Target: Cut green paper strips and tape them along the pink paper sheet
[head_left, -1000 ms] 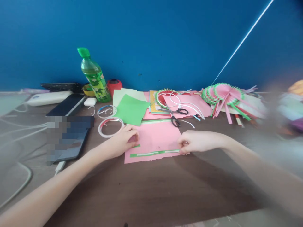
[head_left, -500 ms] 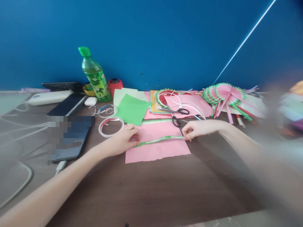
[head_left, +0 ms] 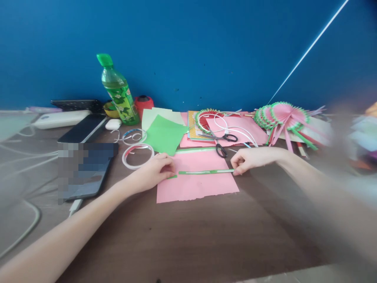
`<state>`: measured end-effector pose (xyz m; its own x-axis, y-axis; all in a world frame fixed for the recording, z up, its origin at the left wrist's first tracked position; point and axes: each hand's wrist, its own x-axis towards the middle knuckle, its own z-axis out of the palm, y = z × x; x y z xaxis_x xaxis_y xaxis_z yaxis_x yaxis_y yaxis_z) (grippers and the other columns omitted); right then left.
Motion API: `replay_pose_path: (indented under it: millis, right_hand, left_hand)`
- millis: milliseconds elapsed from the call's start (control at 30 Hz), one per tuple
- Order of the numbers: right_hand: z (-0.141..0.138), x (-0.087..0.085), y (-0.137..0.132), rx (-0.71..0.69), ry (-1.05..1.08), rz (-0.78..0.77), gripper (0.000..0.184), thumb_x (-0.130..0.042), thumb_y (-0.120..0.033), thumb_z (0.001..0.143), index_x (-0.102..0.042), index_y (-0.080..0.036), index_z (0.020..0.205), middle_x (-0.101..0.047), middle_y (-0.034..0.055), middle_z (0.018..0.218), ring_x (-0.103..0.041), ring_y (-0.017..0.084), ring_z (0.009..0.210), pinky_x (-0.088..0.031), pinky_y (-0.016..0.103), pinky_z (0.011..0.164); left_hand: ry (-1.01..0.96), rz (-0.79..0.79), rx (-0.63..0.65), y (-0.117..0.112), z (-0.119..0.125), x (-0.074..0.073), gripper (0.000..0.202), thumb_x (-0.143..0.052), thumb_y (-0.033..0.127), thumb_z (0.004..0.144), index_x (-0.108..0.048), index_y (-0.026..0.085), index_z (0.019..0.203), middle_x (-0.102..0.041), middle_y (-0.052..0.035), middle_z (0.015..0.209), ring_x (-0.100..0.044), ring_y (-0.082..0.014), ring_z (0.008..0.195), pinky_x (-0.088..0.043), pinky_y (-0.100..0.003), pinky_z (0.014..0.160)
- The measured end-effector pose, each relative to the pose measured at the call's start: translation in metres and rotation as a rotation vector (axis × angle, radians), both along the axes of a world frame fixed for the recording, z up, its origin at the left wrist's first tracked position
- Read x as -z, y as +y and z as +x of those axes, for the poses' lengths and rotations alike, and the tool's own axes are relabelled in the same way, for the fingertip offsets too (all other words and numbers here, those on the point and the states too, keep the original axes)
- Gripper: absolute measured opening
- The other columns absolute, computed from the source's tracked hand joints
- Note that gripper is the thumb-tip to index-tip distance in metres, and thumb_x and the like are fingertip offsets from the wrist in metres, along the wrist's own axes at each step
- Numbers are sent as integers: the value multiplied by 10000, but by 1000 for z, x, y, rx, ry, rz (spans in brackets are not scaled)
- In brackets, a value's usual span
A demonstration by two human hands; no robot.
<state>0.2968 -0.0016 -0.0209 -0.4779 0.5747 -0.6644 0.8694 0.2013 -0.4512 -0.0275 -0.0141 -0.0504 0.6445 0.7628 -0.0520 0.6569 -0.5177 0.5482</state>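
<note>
My right hand (head_left: 244,160) pinches the right end of a narrow green paper strip (head_left: 197,172) with a white band along it. The strip stretches level to the left across a pink paper sheet (head_left: 196,186), and its left end is free. Closed near the sheet's left edge is my left hand (head_left: 163,168), with a small green paper piece (head_left: 173,177) at its fingertips. A gap separates that piece from the strip. Another green strip (head_left: 197,150) with a pale band lies along the sheet's far edge. Black-handled scissors (head_left: 220,150) rest beside that edge.
Two tape rolls (head_left: 125,161) lie left of the pink sheet, near green paper (head_left: 165,133). A green bottle (head_left: 119,94) stands behind. Phones (head_left: 103,173) and cables are at left. Folded paper rosettes (head_left: 290,116) sit at the right back, before a blue wall (head_left: 188,47).
The green strip has come away from the piece at my left fingers and now lies straighter. My right hand has shifted slightly right with it. My left hand has hardly moved.
</note>
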Motion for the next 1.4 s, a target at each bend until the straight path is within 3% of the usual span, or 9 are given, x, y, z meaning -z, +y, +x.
replay_pose_path:
  millis: [800, 1400]
  right_hand:
    - [-2, -3, 11, -27, -99, 66, 410, -550, -585, 681, -573, -176, 671, -477, -29, 593, -355, 80, 506, -240, 219, 467]
    - [3, -2, 8, 103, -120, 82, 393, -517, -586, 703, -564, -196, 704, -427, -20, 609, -372, 87, 493, -258, 189, 376]
  left_hand:
    - [-83, 62, 21, 8, -1, 11, 86, -492, 223, 806, -561, 183, 776, -522, -8, 832, -503, -149, 797, -390, -267, 744]
    - [-78, 35, 52, 9, -3, 9, 116, -487, 267, 812, -557, 180, 784, -513, -20, 849, -495, -158, 812, -394, -288, 761]
